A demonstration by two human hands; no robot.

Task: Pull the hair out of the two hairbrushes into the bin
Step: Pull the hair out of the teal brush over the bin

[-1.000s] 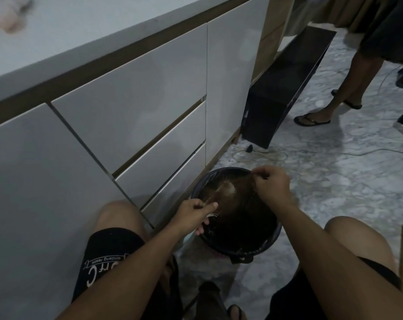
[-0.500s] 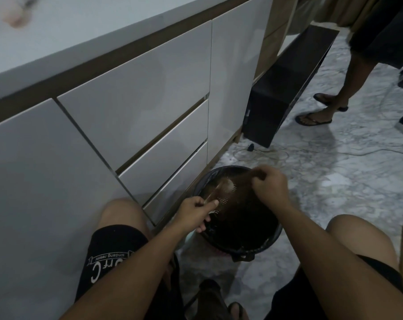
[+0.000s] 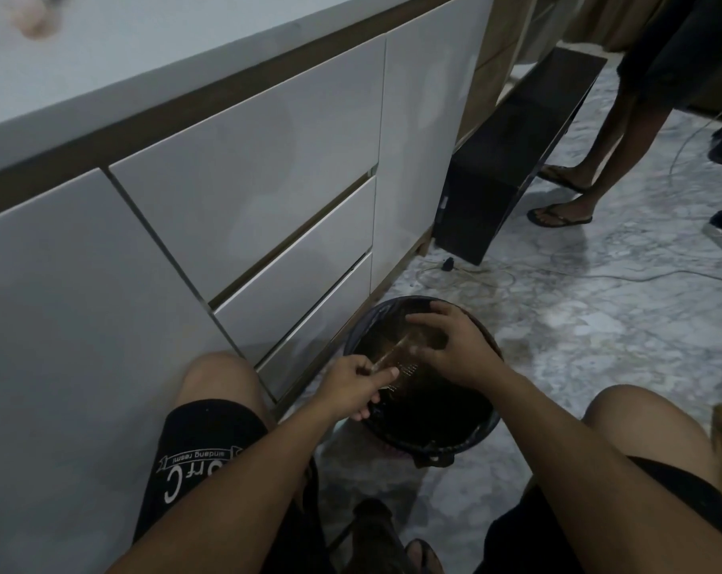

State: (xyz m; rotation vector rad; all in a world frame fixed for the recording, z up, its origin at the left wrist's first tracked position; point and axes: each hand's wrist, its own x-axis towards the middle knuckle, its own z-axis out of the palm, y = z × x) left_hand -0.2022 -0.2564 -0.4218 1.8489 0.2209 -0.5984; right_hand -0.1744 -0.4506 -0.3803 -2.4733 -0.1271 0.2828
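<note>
Both forearms extend forward and converge. Left hand [image 3: 353, 383] is curled in a grip. Right hand [image 3: 454, 345] is arched, fingers [image 3: 427, 321] spread and bent downward.

Marble floor [image 3: 599, 325] beside the cabinets.
On it: lined bin [image 3: 481, 435], black box [image 3: 504, 176], loose cables [image 3: 467, 279], a bystander's sandalled feet [image 3: 558, 215].

the left hand [image 3: 353, 385] grips the handle of a brown hairbrush [image 3: 396, 352], holding it over the black bin [image 3: 481, 435]. the right hand [image 3: 454, 341] is above the brush head, fingers spread and bent down onto the bristles; whether they pinch hair cannot be told. the bin carries a dark liner and stands on the marble floor [image 3: 599, 325] just beside the white cabinet [image 3: 247, 180]. both knees flank the bin. a second person's legs [image 3: 595, 176] in sandals stand well apart, near a black panel [image 3: 508, 159] leaning against the cabinet. cables [image 3: 475, 279] lie on the floor.
</note>
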